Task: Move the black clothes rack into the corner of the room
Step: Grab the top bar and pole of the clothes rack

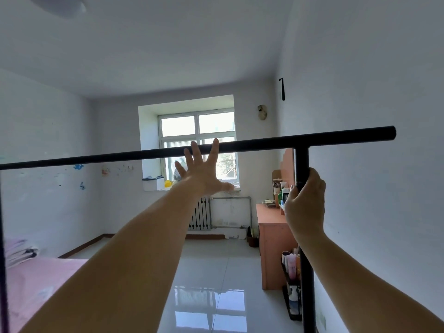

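The black clothes rack point(276, 141) stands right in front of me, its top bar running across the view from the far left edge to the upper right. Its right upright drops down from the bar, and another dark upright shows at the far left edge. My right hand point(305, 198) is closed around the right upright just below the bar. My left hand point(201, 171) is raised with fingers spread, its fingertips at the top bar, not wrapped around it.
A window point(197, 131) with a radiator point(200, 213) beneath is in the far wall. An orange desk point(271, 236) with bottles lines the right wall, a low black shelf point(292, 294) beside it. A pink bed point(36, 284) fills the lower left. Glossy tiled floor point(211, 272) runs between.
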Available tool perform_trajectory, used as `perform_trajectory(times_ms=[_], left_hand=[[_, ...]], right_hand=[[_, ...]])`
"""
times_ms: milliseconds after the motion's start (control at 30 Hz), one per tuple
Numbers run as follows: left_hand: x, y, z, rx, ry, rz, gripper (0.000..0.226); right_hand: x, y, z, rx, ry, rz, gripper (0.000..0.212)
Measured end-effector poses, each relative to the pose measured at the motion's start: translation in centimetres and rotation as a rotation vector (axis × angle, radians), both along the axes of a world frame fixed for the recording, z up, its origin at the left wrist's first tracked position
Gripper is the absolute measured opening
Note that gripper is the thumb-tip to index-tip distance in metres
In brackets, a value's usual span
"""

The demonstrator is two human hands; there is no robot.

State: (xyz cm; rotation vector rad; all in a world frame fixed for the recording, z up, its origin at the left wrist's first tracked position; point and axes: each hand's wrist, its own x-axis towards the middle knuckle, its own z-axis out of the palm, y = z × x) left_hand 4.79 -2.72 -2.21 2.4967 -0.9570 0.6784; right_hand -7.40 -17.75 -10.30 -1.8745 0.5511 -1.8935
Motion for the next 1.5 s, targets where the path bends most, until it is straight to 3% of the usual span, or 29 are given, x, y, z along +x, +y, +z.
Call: perform_trajectory(times_ms=[267,433,533,767,1033,1167,1500], left_hand=[[0.9,0.0,0.7,-0.093,0.190,-0.062,0.114],[-0.3,-2.0,1.8,-0.017,0.016,-0.229,0.101],[-1.0,-3.2,2.6,-0.051,0.081,-0.319,0.100],[0.1,-4.7,2.0,-0.161,0.115,-0.290,0.103],[1.6,-6.2,2.1,-0.236,0.080,-0.352,0.091],[2.9,-6.5,2.3,-0.233,0.098,-0.416,0.072],[7.7,-8.6,2.3,-0.202,0.042,-0.407,0.078]], right_hand=[[1.6,2.0,-0.6,0.007,-0.002,0.161,0.040],[2.9,1.7,-1.4,0.039,0.095,0.287,0.033],[3.4,1.3,-2.4,0.110,0.208,0.385,0.022],[4.7,1.4,-3.4,0.142,0.342,0.529,0.024],[7.1,0.9,-3.7,0.124,0.380,0.540,0.025],[8.1,0.5,-3.9,0.091,0.381,0.518,0.029],[12.3,-1.3,-3.9,0.059,0.326,0.501,0.021]])
